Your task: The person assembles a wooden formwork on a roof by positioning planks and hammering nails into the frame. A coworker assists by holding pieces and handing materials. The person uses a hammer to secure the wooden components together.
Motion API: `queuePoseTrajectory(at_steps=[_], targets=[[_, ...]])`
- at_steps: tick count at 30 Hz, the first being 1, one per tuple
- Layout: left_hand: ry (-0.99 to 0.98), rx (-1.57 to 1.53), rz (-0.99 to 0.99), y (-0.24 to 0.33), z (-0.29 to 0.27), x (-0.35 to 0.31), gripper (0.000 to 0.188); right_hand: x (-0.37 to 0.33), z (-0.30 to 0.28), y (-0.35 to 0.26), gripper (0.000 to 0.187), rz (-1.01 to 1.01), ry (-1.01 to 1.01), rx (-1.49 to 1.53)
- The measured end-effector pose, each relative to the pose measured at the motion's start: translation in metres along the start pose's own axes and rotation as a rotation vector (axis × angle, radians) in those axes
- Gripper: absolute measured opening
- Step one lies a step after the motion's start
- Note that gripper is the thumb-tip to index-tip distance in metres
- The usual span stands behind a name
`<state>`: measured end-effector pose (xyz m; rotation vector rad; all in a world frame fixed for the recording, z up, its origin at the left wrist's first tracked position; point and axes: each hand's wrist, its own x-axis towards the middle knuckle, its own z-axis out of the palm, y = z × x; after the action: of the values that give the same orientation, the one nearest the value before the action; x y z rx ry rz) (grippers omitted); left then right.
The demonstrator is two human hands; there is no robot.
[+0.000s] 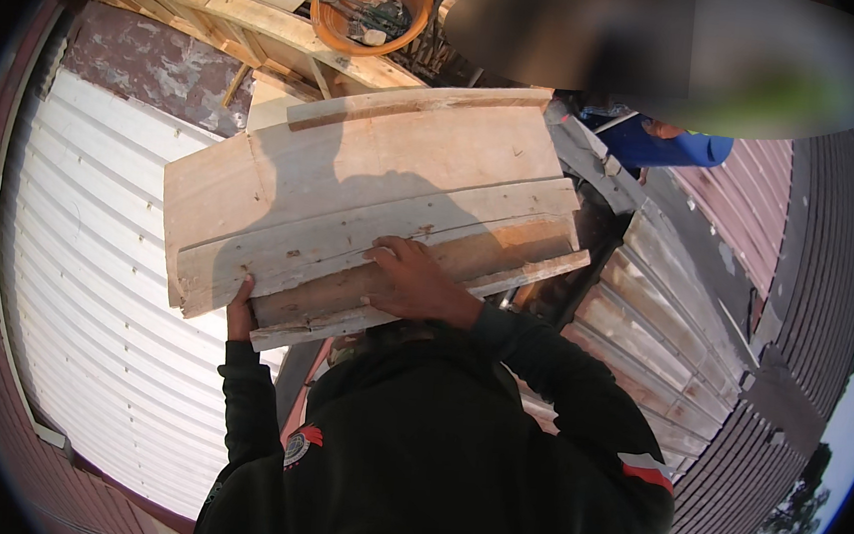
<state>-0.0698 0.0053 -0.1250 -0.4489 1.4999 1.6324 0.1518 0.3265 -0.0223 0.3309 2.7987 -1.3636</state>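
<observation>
Pale-brown, rectangular wooden panel [406, 145]: left hand [241, 305] grips its edge, right hand [421, 282] lies spread atop. Uneven support could tip it.

Hard sun, curved rim

Lit brightly from behind; shadowed across the panel [353, 186]. Washed out on the white roof [116, 263], near-black on the jacket [452, 460]. Smeared heavily at upper right; bowed toward dark corners; fairly sharp midframe.
</observation>
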Motion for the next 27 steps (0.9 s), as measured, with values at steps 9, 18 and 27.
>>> queuePoseTrajectory(at_steps=[9, 18, 27], targets=[[0.052, 0.075, -0.060, 0.041, 0.049, -0.064, 0.064, -0.044, 0.011, -0.056, 0.077, -0.053, -0.028, -0.399], [-0.161, -0.104, 0.157, 0.073, 0.115, -0.148, 0.053, -0.073, -0.011, -0.085, 0.061, -0.087, 0.081, -0.392], [-0.391, 0.290, 0.438, 0.137, 0.201, -0.215, 0.046, -0.103, -0.089, -0.096, 0.061, -0.292, 0.596, -0.567]])
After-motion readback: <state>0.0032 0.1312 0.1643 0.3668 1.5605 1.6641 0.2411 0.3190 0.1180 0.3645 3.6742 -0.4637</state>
